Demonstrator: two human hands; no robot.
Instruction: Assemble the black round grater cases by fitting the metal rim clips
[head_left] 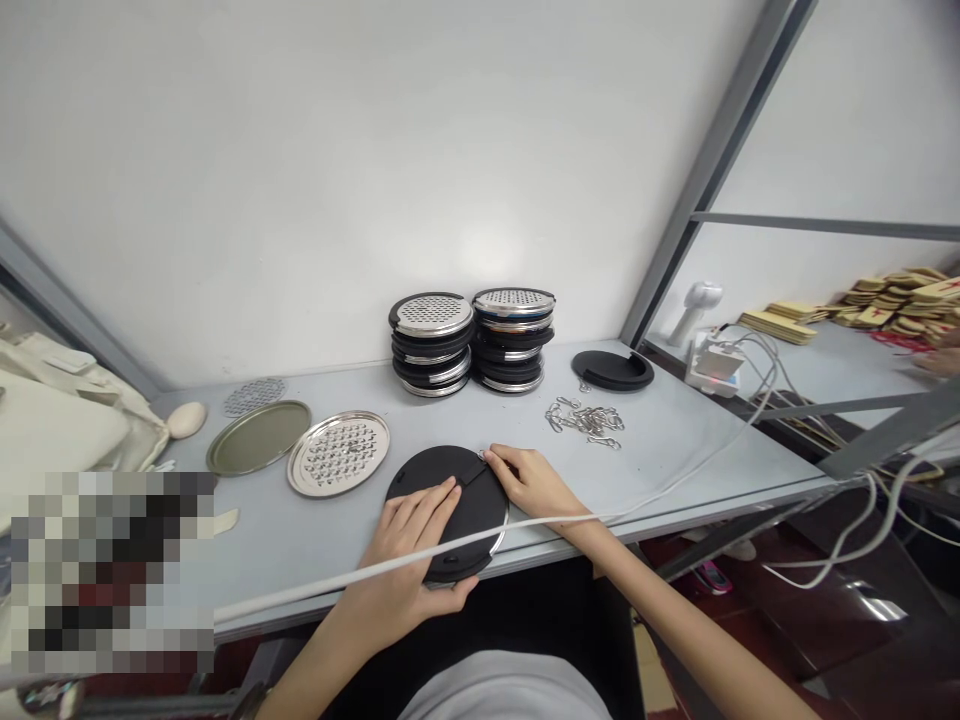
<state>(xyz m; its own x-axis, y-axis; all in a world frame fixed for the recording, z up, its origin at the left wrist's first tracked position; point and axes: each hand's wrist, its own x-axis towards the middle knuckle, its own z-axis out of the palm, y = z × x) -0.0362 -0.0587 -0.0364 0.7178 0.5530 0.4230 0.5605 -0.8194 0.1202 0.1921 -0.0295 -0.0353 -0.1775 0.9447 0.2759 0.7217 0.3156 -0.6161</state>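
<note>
On the near edge of the grey table (652, 450) sits a round black disc (478, 505) — matte on top, with a seam near its far right side, small dark marks on its face, and a bright silver rim showing on the right. The left hand (405, 532) lies over it, fingers flat and close together, thumb spread along the near rim. The right hand (541, 487) has thumb and forefinger pinching a small metal clip (482, 455) at the far right edge — the other fingers look curled.
</note>
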